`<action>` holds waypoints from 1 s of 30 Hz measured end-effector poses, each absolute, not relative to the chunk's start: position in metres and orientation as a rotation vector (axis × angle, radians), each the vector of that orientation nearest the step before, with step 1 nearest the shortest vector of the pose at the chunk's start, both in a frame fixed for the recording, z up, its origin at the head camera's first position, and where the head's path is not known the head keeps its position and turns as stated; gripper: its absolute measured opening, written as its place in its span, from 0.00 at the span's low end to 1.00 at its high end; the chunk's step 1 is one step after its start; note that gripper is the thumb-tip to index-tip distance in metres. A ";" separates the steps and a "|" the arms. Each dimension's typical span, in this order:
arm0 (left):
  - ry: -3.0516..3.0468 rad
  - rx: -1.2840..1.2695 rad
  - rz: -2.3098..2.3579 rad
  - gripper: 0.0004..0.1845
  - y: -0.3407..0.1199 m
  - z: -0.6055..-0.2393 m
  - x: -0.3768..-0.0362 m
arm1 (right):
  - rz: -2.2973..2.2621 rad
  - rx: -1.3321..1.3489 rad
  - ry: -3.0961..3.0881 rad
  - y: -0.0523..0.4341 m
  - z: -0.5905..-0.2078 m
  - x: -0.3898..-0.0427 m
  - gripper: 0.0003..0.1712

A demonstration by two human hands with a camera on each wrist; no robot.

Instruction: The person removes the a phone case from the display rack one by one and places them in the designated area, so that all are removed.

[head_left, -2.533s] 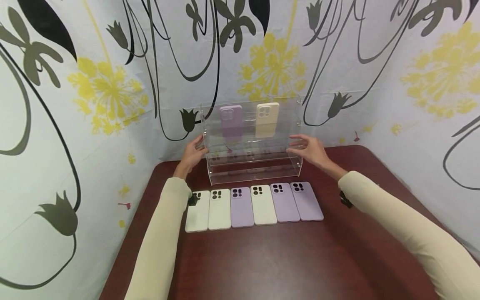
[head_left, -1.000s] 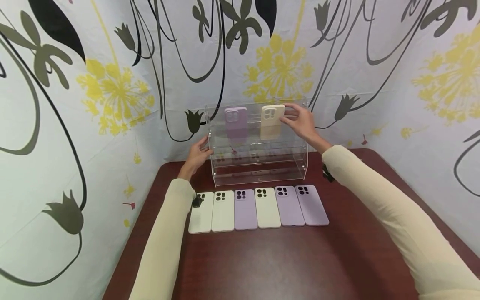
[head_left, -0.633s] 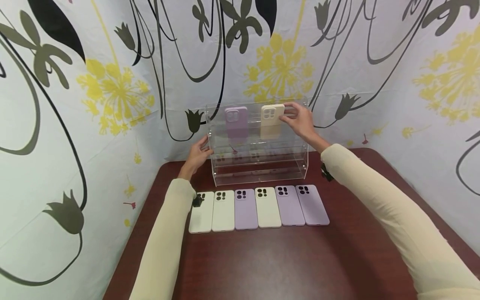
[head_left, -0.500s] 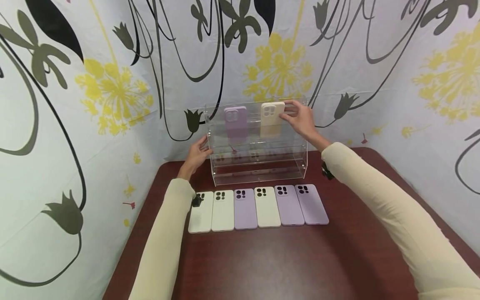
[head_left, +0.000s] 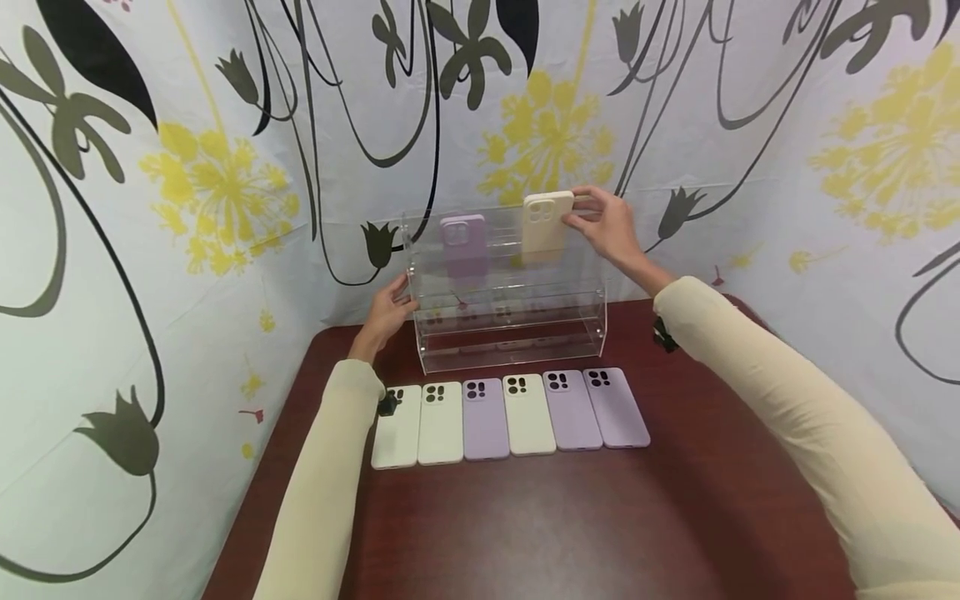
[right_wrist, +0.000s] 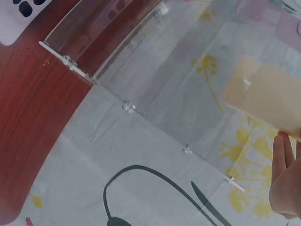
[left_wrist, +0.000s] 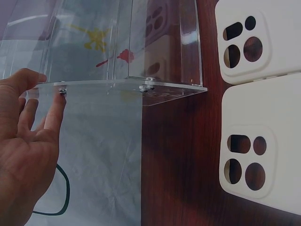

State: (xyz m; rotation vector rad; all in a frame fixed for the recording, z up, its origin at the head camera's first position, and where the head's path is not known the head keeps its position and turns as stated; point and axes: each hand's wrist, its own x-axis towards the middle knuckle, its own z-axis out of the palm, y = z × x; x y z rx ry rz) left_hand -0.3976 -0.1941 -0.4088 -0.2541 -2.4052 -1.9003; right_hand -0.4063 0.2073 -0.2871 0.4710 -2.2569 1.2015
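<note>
In the head view my right hand [head_left: 611, 228] pinches the edge of a cream phone case [head_left: 546, 225] at the top tier of a clear acrylic display stand [head_left: 510, 362]. The case's top rises above the stand's back, its lower part behind a clear front panel. The right wrist view catches that hand's fingers [right_wrist: 282, 155] at the case's edge. My left hand [head_left: 387, 312] holds the stand's left side panel. In the left wrist view, one fingertip reaches over the panel and another finger presses near a screw. A purple phone case [head_left: 465, 242] stands in the same tier.
On the dark red table [head_left: 495, 533], several white and purple phone cases lie in a row before the stand, including a white case [head_left: 529, 417] and a purple case [head_left: 617, 408]. A flower-patterned cloth [head_left: 345, 167] hangs close behind.
My right hand has left the stand's right side, taken hold of the cream case's edge and raised the case a little. My left hand has stayed at the left side panel.
</note>
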 end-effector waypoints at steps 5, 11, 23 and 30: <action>-2.387 -0.263 -1.921 0.41 -0.195 -0.407 -0.398 | 1.167 0.485 -2.271 0.213 -0.278 -0.402 0.25; -2.379 -0.261 -1.930 0.40 -0.194 -0.406 -0.396 | 1.144 0.497 -2.281 0.220 -0.268 -0.394 0.26; -2.399 -0.262 -1.935 0.41 -0.192 -0.404 -0.392 | 1.086 0.489 -2.321 0.242 -0.263 -0.379 0.30; -2.391 -0.270 -1.915 0.41 -0.194 -0.407 -0.395 | 1.003 0.459 -2.354 0.262 -0.277 -0.374 0.33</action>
